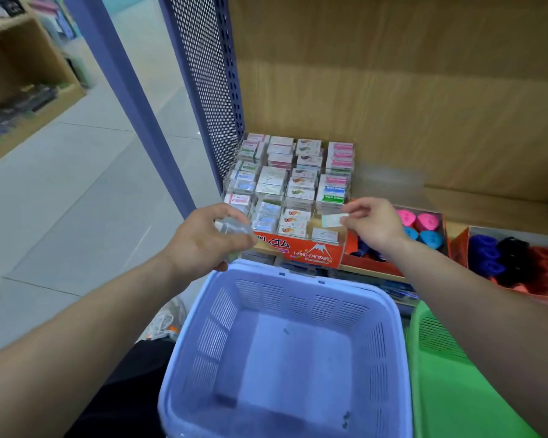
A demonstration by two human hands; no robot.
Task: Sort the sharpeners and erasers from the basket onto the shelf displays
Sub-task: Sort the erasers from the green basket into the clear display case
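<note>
Orange display box (301, 249) reads "HARD ERASER", perhaps "ゴム" above

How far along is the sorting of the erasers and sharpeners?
Done: the blue basket looks empty and the eraser display is nearly full. In hand: the right hand pinches one eraser above the display's front row; the left hand holds a few blurred wrapped pieces. Left: placing these.
</note>
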